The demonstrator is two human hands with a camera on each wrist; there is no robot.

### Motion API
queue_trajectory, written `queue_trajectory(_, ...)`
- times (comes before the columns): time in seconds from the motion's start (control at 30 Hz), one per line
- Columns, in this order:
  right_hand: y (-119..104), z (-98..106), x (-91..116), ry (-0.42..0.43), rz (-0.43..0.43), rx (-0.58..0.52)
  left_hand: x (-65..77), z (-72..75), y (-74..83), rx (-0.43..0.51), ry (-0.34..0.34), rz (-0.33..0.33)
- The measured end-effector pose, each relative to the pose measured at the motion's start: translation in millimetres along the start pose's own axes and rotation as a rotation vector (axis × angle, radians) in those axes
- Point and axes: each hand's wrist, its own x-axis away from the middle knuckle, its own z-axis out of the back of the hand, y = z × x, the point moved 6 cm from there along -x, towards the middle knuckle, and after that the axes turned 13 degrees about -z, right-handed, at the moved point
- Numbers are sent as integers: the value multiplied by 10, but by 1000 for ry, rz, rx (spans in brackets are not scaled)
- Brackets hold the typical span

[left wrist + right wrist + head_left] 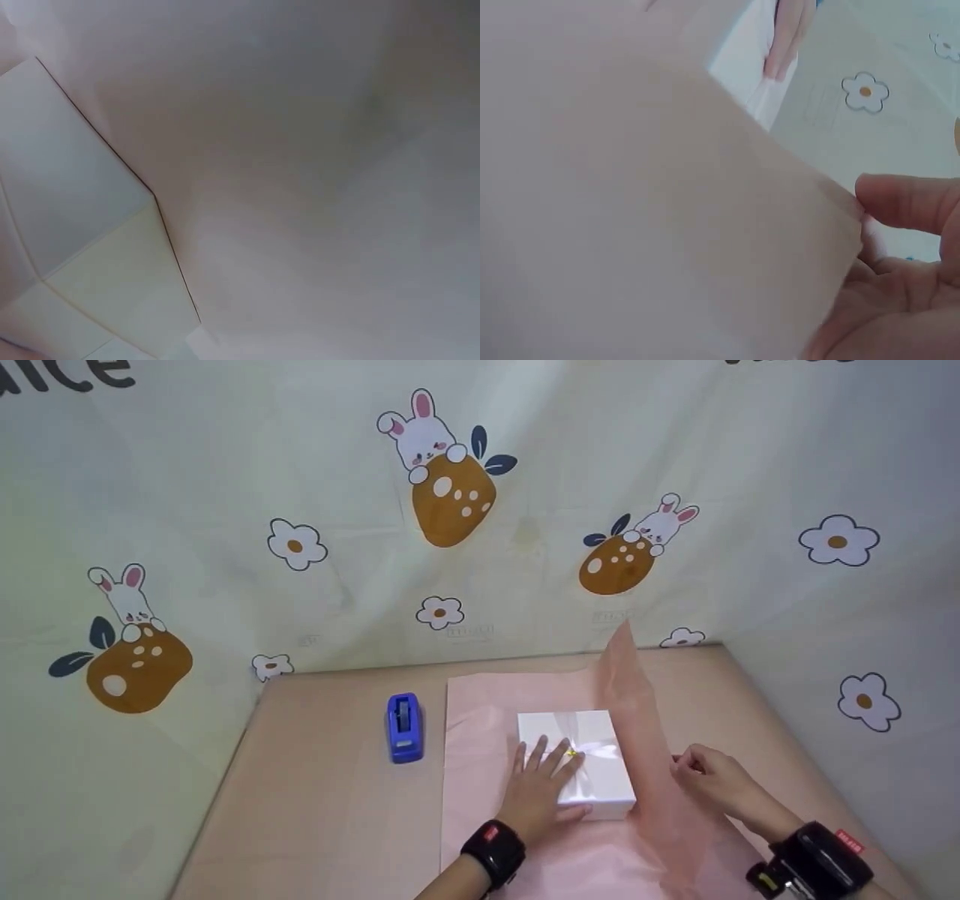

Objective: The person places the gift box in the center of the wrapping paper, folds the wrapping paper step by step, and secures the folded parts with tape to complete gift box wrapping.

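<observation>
A white gift box [607, 787] with a sheer white ribbon and a small gold spot at its crossing lies on a sheet of pink wrapping paper [480, 697]. My left hand [536, 795] rests on the box's left half, fingers spread and straight, thumb along its near side. To the right, my right hand [712, 776] pinches the paper's edge between thumb and fingers. That side of the sheet stands raised beside the box, with a pointed peak at the back. In the right wrist view, the thumb [904, 202] presses on the paper [667, 195], which covers much of the view.
A blue tape dispenser [405, 727] stands left of the paper on the tan-covered table [337, 810]. Cloth walls [337, 457] printed with rabbits and flowers enclose the table's back and sides. Each wrist wears a black strap [493, 851].
</observation>
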Motion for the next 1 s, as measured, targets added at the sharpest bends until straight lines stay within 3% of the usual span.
queue_trajectory(0.27, -190, -167, 39, -8, -24, -33, -3, 12, -19, -18, 20, -9)
queue_trajectory(0.4, -289, -279, 34, -26, 18, -56, -6, 6, -23, -11, 28, -13)
queue_trajectory(0.53, -381, -406, 29, -50, 37, -89, -22, 21, -41, 47, 11, -8)
queue_trajectory(0.63, -454, -488, 22, -41, 48, -81, -52, 58, -69, 155, -33, 18)
queue_trajectory(0.73, -517, -535, 25, -16, 76, -49, -133, 124, -95, 329, -65, 114)
queue_trajectory(0.87, -552, -556, 36, 2, 102, -16, -316, 234, -107, 560, -50, 332)
queue_trajectory(1.0, -550, -591, 37, -36, 110, -4, -485, 346, -78, 671, -104, 507)
